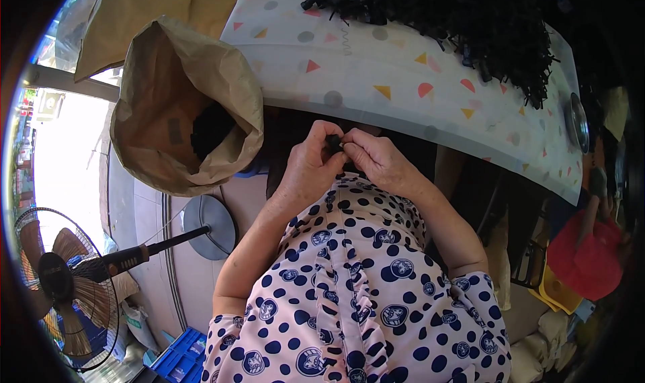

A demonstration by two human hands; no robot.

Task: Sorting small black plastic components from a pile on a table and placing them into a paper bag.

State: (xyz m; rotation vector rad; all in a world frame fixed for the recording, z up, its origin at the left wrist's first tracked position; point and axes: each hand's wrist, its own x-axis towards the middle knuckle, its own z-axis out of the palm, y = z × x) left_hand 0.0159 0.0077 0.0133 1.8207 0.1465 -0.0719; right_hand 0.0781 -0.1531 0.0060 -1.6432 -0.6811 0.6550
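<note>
Close in front of my body, my left hand [312, 160] is closed on a small black piece [332, 142] between thumb and fingers. My right hand [381, 160] meets it there, fingertips pinched against the same piece. Its exact kind is too small to make out. Beyond, on the table [376, 60] with its patterned white cover, lies a large heap of thin black pieces [430, 13]. To the left of my hands stands a wide-mouthed brown paper sack [151, 124], with a dark mass [211, 131] visible inside it.
A standing fan [57, 279] is at the lower left, its round base [209, 227] on the floor. A blue crate [180, 357] sits near it. At the right are a metal bowl [577, 123] by the table edge and a person in red [588, 255].
</note>
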